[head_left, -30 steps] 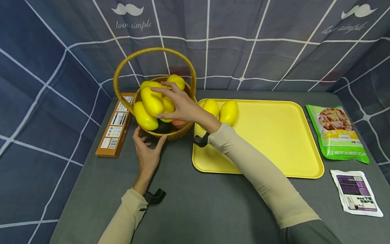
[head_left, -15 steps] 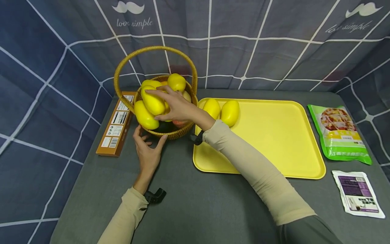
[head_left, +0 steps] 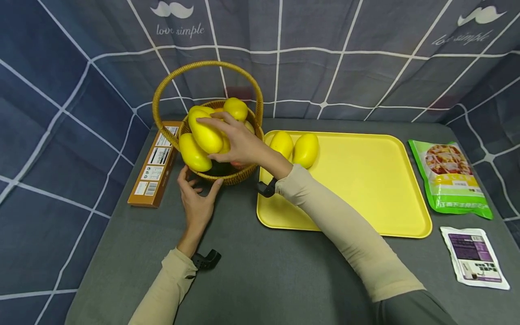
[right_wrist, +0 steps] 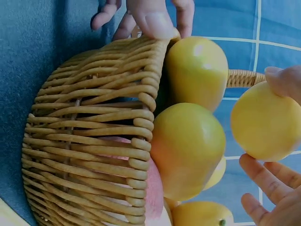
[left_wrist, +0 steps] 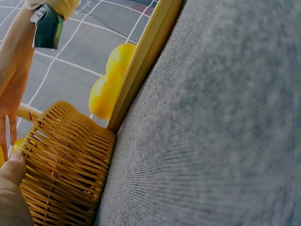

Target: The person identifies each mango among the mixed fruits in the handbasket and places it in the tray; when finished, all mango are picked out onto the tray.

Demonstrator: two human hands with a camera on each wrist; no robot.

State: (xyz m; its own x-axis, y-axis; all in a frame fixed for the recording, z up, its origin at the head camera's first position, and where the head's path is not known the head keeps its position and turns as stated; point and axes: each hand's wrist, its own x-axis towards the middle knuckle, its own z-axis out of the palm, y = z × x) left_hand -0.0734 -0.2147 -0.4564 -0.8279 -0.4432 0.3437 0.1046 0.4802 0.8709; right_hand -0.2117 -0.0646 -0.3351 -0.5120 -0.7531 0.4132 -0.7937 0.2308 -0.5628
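In the head view my right hand holds a yellow mango between thumb and fingertips, over the fruit heaped in a wicker basket. The right wrist view shows this held mango apart from the mangoes below it. At the basket's front left, my left hand grips the rim, thumb at the front and fingers round the side. Its thumb shows against the weave in the left wrist view. Beneath the mangoes, a pinkish-red fruit and a dark one are partly hidden.
Two more mangoes lie on the yellow tray right of the basket, whose tall handle arches above it. A long brown box is at left. A green food packet and a white-purple pouch lie at right.
My right hand and the held mango have shifted only slightly over the basket, and more of the fruit at the back right shows. The left hand stays at the rim.
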